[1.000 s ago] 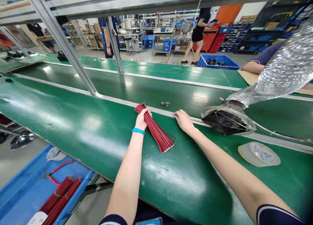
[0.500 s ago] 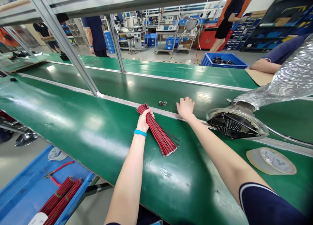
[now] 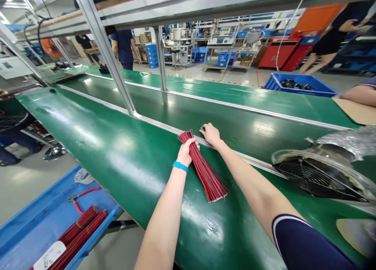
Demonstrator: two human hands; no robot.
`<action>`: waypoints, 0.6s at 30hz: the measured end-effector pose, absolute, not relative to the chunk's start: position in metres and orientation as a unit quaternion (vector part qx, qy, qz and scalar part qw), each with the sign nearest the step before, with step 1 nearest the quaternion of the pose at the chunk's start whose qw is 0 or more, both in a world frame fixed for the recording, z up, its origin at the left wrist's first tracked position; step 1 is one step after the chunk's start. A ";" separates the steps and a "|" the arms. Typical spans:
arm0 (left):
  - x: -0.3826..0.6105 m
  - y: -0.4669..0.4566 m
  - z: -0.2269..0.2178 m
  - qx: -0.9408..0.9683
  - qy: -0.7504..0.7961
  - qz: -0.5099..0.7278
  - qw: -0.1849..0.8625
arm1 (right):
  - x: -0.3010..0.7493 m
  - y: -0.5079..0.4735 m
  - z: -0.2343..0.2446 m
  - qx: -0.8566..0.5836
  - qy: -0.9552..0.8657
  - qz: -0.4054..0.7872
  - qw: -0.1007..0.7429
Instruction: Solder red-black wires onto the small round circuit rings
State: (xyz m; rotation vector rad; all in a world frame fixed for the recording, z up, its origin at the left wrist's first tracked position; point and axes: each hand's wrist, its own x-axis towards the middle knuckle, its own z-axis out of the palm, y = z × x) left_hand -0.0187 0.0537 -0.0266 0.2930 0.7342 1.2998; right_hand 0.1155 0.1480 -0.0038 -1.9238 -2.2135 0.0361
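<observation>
My left hand (image 3: 185, 151), with a blue band at the wrist, is closed around the upper part of a bundle of red and black wires (image 3: 207, 170). Its lower ends fan out above the green worktop. Over the dark green belt, my right hand (image 3: 211, 134) has its thumb and fingers pinched on a small round part (image 3: 202, 128), which the fingers mostly hide. Two thin rings (image 3: 233, 142) lie on the belt to the right of that hand.
A blue tray (image 3: 98, 197) at lower left holds red-handled cutters (image 3: 79, 199), tied wire bundles (image 3: 85, 227) and a tape roll (image 3: 84, 176). At right are a fan hood (image 3: 317, 172) and another tape roll (image 3: 357, 234). A metal post (image 3: 108, 54) rises beside the belt.
My right hand has moved left from an outspread pose to a pinch where two small round metal parts lay. Two rings now show on the belt. The wires stay in my left hand; the view has shifted.
</observation>
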 end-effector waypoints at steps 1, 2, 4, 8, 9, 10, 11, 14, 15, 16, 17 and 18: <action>-0.019 0.054 -0.027 0.132 0.332 0.590 0.724 | 0.117 0.145 0.000 -0.649 -0.753 0.008 0.108; -0.019 0.054 -0.027 0.131 0.330 0.591 0.724 | 0.120 0.140 0.003 -0.647 -0.754 0.004 0.111; -0.019 0.053 -0.026 0.131 0.327 0.592 0.725 | 0.130 0.124 0.012 -0.644 -0.756 -0.001 0.115; -0.019 0.053 -0.025 0.136 0.327 0.588 0.727 | 0.173 0.065 0.020 -0.625 -0.775 -0.004 0.091; -0.019 0.053 -0.025 0.138 0.329 0.587 0.727 | 0.186 0.046 0.019 -0.617 -0.782 -0.003 0.083; -0.019 0.053 -0.024 0.140 0.330 0.587 0.726 | 0.200 0.024 0.018 -0.610 -0.789 0.000 0.075; -0.018 0.054 -0.024 0.142 0.331 0.587 0.726 | 0.214 0.002 0.015 -0.605 -0.793 0.003 0.070; -0.018 0.055 -0.023 0.152 0.330 0.587 0.724 | 0.247 -0.063 0.004 -0.603 -0.796 0.020 0.055; -0.017 0.055 -0.022 0.156 0.330 0.586 0.724 | 0.255 -0.083 0.001 -0.604 -0.795 0.029 0.051; -0.017 0.055 -0.021 0.161 0.331 0.585 0.723 | 0.261 -0.100 -0.002 -0.606 -0.793 0.038 0.047; -0.017 0.055 -0.020 0.166 0.332 0.585 0.721 | 0.264 -0.116 -0.004 -0.606 -0.793 0.050 0.047; -0.016 0.055 -0.019 0.170 0.333 0.585 0.719 | 0.266 -0.129 -0.006 -0.605 -0.793 0.061 0.051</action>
